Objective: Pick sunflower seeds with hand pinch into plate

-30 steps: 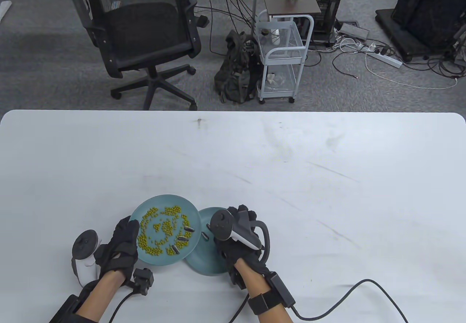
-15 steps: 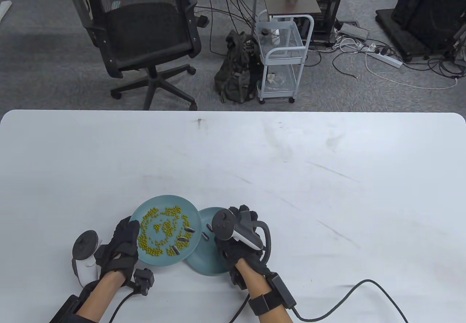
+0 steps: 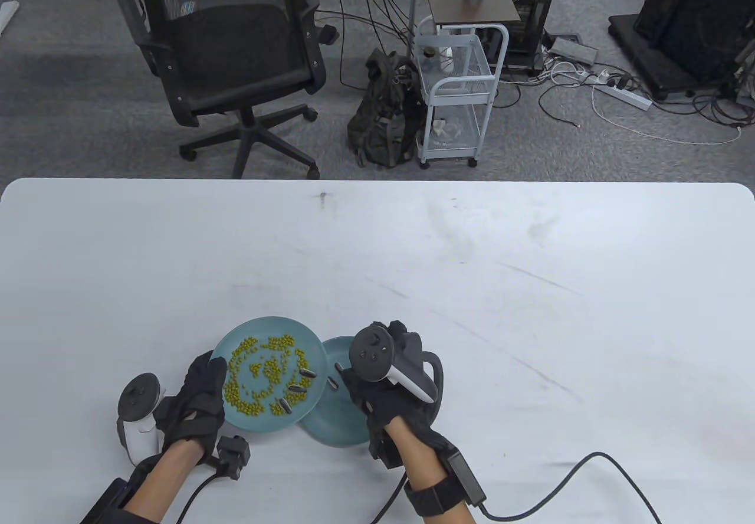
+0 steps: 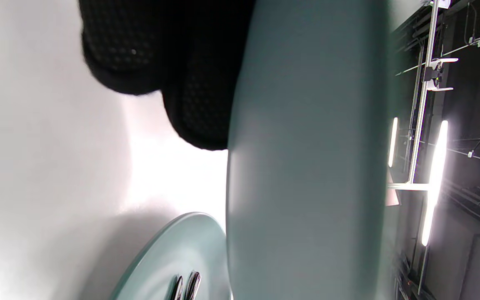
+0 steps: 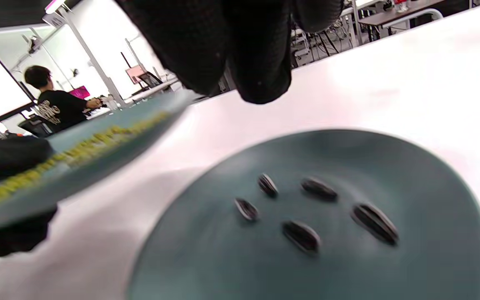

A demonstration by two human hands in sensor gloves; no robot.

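My left hand (image 3: 197, 391) grips the near left rim of a teal plate (image 3: 259, 328) and holds it tilted above the table. That plate carries many green beans and three striped sunflower seeds (image 3: 296, 387). Its right edge overlaps a second teal plate (image 3: 339, 426) lying on the table. The second plate (image 5: 431, 200) holds several sunflower seeds (image 5: 302, 235). My right hand (image 5: 227, 89) hovers over it with thumb and fingertips together; I see no seed between them. The left wrist view shows the held plate's underside (image 4: 306, 166) and my fingers (image 4: 190, 83) under it.
The white table (image 3: 531, 311) stretches far and right of the plates. A black cable (image 3: 590, 471) runs from my right wrist along the near edge. A chair (image 3: 230, 58) and a wire cart (image 3: 457, 93) stand beyond the table.
My right hand has lifted and shifted slightly right and away over the second plate, its wrist turning. The left hand and its plate have stayed still.
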